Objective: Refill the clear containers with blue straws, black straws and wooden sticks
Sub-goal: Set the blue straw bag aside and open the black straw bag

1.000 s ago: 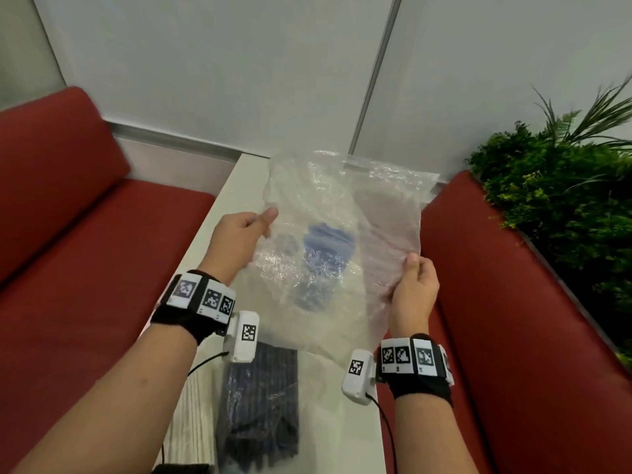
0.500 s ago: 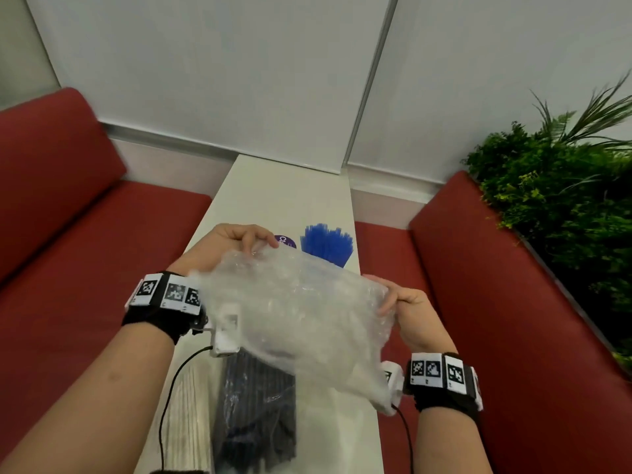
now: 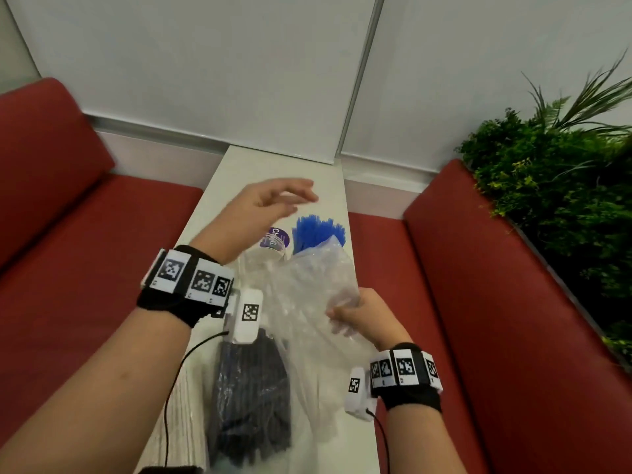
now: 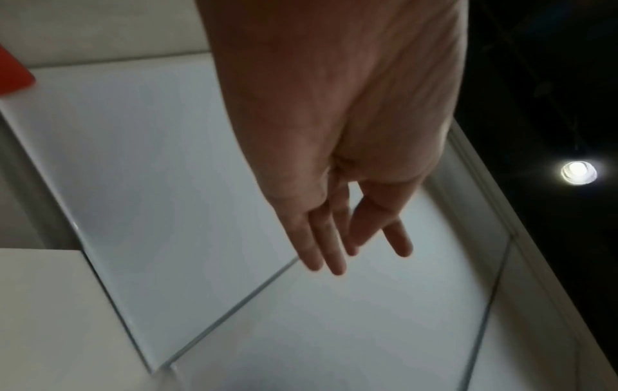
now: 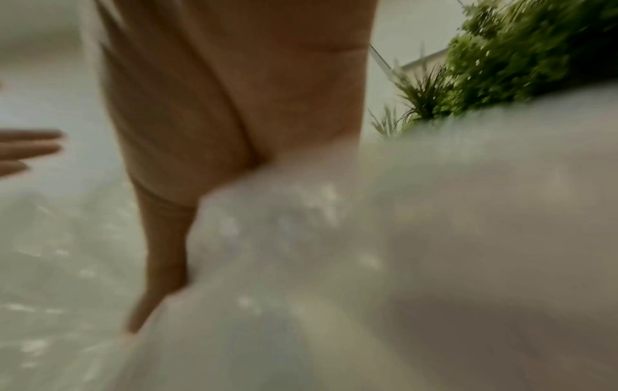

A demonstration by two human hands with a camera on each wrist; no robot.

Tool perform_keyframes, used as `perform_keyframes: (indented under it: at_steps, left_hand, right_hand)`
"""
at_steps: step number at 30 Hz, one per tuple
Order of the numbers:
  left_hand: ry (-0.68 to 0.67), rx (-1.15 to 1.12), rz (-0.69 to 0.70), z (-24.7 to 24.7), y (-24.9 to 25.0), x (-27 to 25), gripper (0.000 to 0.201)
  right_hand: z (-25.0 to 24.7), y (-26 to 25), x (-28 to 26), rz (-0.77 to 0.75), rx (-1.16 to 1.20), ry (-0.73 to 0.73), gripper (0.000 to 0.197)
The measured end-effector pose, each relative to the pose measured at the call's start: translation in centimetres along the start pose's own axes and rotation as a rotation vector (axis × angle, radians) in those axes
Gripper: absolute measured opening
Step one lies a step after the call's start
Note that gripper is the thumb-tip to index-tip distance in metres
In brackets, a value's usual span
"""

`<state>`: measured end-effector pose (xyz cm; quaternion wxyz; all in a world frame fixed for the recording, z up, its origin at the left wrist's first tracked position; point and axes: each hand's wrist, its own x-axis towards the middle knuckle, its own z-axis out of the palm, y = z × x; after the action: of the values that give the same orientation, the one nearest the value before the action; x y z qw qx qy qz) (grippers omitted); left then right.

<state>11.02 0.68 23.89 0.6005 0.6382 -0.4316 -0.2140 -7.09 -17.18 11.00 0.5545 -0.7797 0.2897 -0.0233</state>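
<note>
While the right hand (image 3: 362, 316) grips a crumpled clear plastic bag (image 3: 307, 295) above the white table (image 3: 239, 172), its fingers are curled into the plastic. Left hand (image 3: 263, 206) is raised over the table, fingers straight and slightly apart, holding nothing. Blue straws (image 3: 318, 232) stand upright beyond the bag, beside a clear container (image 3: 270, 248) with a purple label. Bagged black straws (image 3: 249, 405) lie flat near the table's front edge.

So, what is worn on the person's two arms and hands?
Both forearms are bare, without sleeves. Each wrist carries a black band with white square tags printed in black-and-white patterns. A small white camera block with one such tag hangs from the left band, another from the right; a thin black cable leaves each. The hands wear nothing.
</note>
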Motion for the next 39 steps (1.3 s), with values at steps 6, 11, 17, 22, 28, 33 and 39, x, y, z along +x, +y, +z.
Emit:
perform_keyframes:
  at_steps: [6, 11, 17, 22, 28, 33, 39]
  left_hand:
    - [-0.599, -0.007, 0.021, 3.2, 0.2, -1.4, 0.024]
    - [-0.575, 0.756, -0.026, 11.0, -8.1, -3.3, 0.057]
    - [-0.755, 1.106, -0.014, 15.2, -17.0, -6.6, 0.075]
    - [-1.129, 1.173, -0.155, 20.1, -22.0, -11.9, 0.088]
    - [-1.105, 1.151, -0.327, 22.9, -25.6, -15.2, 0.101]
    - [-1.028, 1.137, -0.335, 23.4, -28.0, -16.1, 0.113]
    - [-0.851, 0.777, -0.405, 22.0, -26.6, -15.2, 0.079]
  right_hand:
    - [-0.1, 1.8, 0.1, 0.126, 0.096, 0.057, 0.024]
    - [-1.3, 3.2, -2.3, -0.026, 0.646, -0.219, 0.037]
    - [0.1, 13.3, -5.2, 0.35, 0.611, -0.182, 0.041]
    - [4.0, 20.8, -6.7, 0.663, 0.19, 0.231, 0.055]
    - [5.0, 20.3, -5.3, 0.313, -0.556, 0.13, 0.102]
    - [7.2, 23.8, -6.0, 0.334, -0.787, -0.443, 0.15]
    - [7.8, 26.6, -5.3, 0.323, -0.918, -0.369, 0.169]
